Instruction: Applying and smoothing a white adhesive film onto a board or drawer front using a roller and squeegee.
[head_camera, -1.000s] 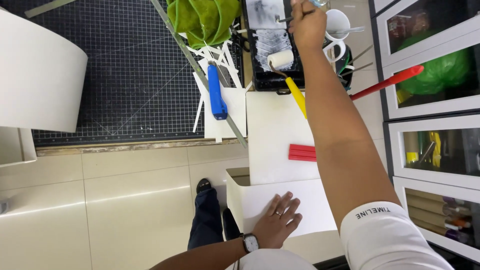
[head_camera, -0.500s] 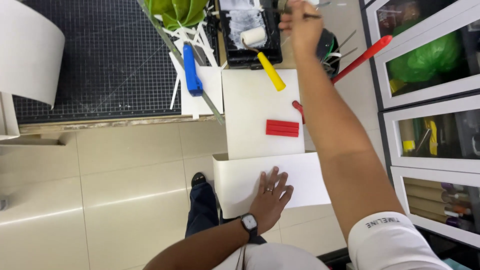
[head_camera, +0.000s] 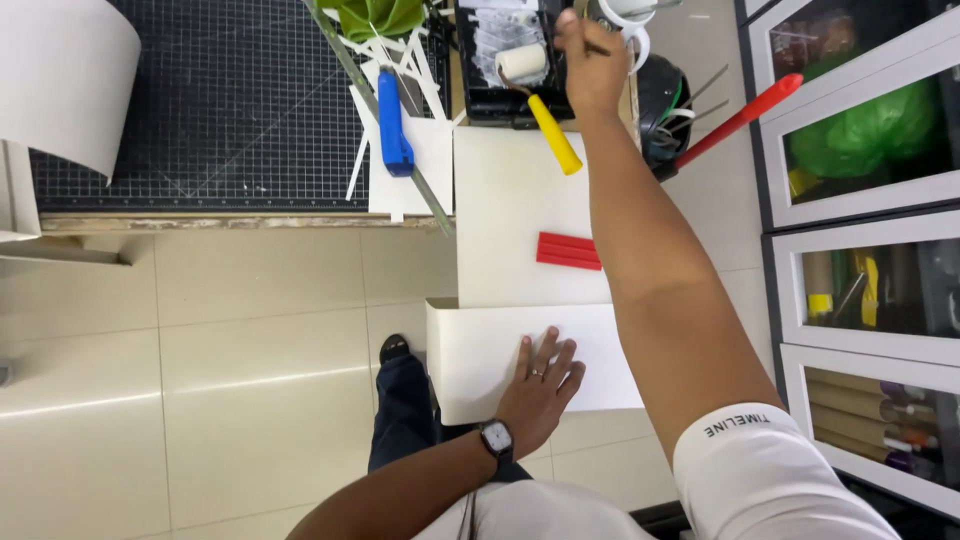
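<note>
The left hand lies flat, fingers spread, on a smooth white sheet folded over the near edge of the white surface. The right hand is pinched closed around a thin dark stick at the far edge, beside a black tray. There a foam roller rests, its yellow plastic handle slanting toward the near right, above a flat red bar.

We see our left hand flat on a smooth, matt white sheet that looks like card. The roller has a fuzzy cloth sleeve and a glossy yellow plastic handle. The floor tiles shine, and the cutting mat looks matt and rubbery.
</note>
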